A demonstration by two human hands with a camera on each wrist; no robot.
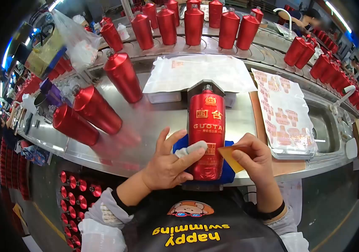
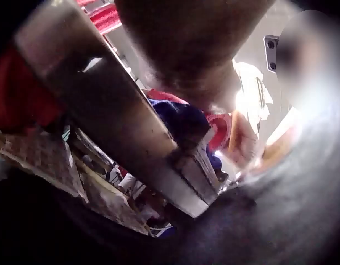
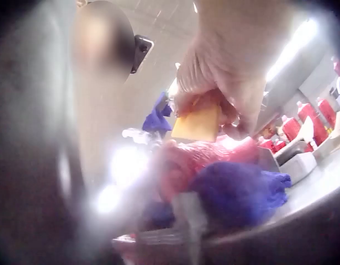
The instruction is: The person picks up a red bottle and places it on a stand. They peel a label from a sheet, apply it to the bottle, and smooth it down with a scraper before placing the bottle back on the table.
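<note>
A red bottle with gold lettering (image 1: 207,126) lies in a dark holder over a blue cloth (image 1: 228,173), its neck pointing away. My left hand (image 1: 169,161) rests on the bottle's left side, fingers spread, with a white covering on the index finger touching the label area. At the bottle's right side my right hand (image 1: 255,159) pinches a yellow flat piece (image 1: 233,158) between thumb and fingers, its corner at the bottle. The right wrist view shows the yellow piece (image 3: 197,124) held just above the bottle. In the left wrist view the hand (image 2: 186,49) is dark and blurred.
Three red bottles (image 1: 96,110) stand on the steel table at left. White sheets (image 1: 200,69) cover a tray behind the holder, and a sheet of red stickers (image 1: 282,113) lies at right by a sink (image 1: 324,126). More bottles line the conveyor (image 1: 171,46) at the back.
</note>
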